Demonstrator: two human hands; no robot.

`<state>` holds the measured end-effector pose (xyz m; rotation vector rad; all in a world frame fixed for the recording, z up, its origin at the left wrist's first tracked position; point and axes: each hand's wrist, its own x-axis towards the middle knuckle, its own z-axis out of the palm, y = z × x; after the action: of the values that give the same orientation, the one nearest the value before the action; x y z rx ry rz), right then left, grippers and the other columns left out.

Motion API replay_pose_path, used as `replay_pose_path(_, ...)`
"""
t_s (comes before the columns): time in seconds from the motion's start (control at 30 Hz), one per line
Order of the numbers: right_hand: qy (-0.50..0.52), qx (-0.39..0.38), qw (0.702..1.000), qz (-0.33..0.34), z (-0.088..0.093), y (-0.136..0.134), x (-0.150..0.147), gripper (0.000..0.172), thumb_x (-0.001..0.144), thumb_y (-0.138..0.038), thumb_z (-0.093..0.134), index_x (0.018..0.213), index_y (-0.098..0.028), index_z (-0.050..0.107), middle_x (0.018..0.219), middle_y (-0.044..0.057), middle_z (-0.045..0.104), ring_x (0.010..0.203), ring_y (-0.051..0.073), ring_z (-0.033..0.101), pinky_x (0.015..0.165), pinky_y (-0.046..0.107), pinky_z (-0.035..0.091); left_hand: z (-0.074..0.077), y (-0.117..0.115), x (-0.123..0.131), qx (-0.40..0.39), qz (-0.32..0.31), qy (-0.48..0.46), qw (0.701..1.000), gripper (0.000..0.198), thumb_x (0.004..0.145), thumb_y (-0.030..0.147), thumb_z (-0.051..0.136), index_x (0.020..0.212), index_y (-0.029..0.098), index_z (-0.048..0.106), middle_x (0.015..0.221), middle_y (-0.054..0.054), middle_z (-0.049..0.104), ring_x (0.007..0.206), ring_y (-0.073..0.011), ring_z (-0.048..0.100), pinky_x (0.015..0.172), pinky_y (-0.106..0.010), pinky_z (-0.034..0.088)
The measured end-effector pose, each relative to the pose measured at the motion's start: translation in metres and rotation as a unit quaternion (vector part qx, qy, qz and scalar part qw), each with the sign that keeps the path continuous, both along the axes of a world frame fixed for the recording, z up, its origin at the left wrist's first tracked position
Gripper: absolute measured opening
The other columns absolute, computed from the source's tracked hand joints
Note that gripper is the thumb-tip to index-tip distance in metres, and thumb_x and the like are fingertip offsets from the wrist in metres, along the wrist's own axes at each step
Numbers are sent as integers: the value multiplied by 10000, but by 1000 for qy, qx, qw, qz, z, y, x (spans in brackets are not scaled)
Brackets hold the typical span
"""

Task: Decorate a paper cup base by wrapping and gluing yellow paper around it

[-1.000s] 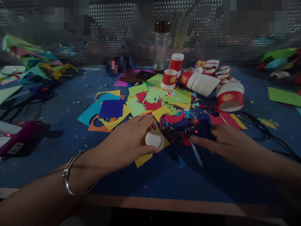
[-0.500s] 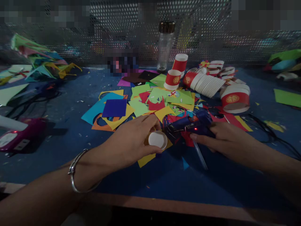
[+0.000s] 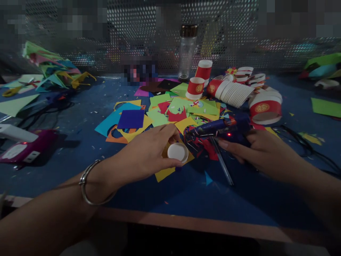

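Observation:
My left hand (image 3: 151, 151) is closed around a small white round piece (image 3: 177, 153), which looks like the cut-off bottom of a paper cup, its shallow rim facing up. In my right hand (image 3: 255, 149) is a dark blue glue gun (image 3: 222, 128) with a red light on its side. Its nozzle points left, close to the white piece; whether it touches cannot be made out. A clear glue stick (image 3: 222, 163) slants down from the gun toward the table. Beneath my left hand lies yellow paper (image 3: 165, 174), and red paper scraps (image 3: 210, 149) lie under the gun.
Cut coloured paper (image 3: 160, 110) covers the table's middle. Behind it stand red-and-white paper cups (image 3: 195, 88), a lying cup stack (image 3: 231, 93) and a clear bottle (image 3: 187, 53). A purple power strip (image 3: 39, 145) sits at left, a black cable (image 3: 303, 149) at right.
The glue gun has shifted slightly right and up, and its nozzle now sits higher beside the white piece. My left hand still holds that piece. The whole view has shifted a little.

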<state>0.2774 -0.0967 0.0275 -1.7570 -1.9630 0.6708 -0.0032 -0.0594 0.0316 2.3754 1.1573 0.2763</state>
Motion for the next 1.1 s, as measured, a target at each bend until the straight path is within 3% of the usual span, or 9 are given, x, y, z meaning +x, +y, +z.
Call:
replay_pose_path(0.23,-31,28,999,-33,8,1,-5,737,754,-903,482,406,-255,526,450,38,549,398,147,493,475,342,374,-1,3,-1,-7,14,5,1000,480,777,485,836,1087,224,578,1054,-29,691,900,-218,636,714,-317,443)
replay_pose_path(0.43,-12,53,997,-55,10,-1,-4,730,715,-915,488,366,-274,514,393,38,523,351,144,459,436,339,353,8,20,-21,-4,34,-26,999,527,792,656,744,1090,235,636,1020,-35,706,840,-199,640,701,-303,475)
replay_pose_path(0.57,-27,58,995,-72,11,-3,-2,784,675,-992,435,354,-282,522,404,61,552,376,177,515,447,353,400,20,29,-40,4,30,94,995,518,822,697,643,1018,219,685,948,-53,712,782,-213,630,664,-313,436)
replay_pose_path(0.77,-5,85,993,-84,9,-3,0,746,679,-954,491,359,-281,516,442,69,578,407,185,547,441,354,431,20,28,-46,-41,-3,204,978,492,815,679,619,954,209,664,882,-47,697,732,-199,615,642,-301,423)
replay_pose_path(0.97,6,94,991,-91,8,-2,-1,713,692,-921,529,382,-280,499,404,40,515,368,166,490,418,339,373,20,28,-39,-86,-23,207,974,364,832,575,627,872,214,661,738,-8,645,636,-163,570,599,-282,412)
replay_pose_path(1.1,7,98,993,-66,9,-2,0,705,747,-860,551,381,-258,518,493,58,557,422,159,515,454,339,388,20,29,-40,-87,-32,161,982,249,827,472,630,798,227,660,671,10,616,587,-148,543,573,-272,391)
